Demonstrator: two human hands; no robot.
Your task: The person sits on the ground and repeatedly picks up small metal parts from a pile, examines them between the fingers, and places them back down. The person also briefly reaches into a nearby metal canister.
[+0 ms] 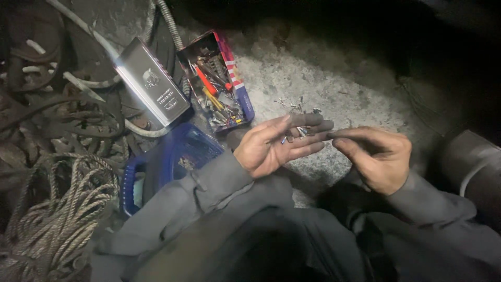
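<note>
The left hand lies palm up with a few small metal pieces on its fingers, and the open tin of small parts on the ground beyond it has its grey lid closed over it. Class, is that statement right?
Not quite. The head view shows the left hand palm up with small metal pieces on its fingers, but the tin of small parts is uncovered: its grey lid lies beside it on the ground.

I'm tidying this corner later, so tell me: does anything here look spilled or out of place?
Yes. A scatter of small metal bits lies loose on the bare concrete floor, beside the open tin of small tools and parts rather than in it. The tin's lid lies off to its side. The left hand cups a few similar pieces.
</note>
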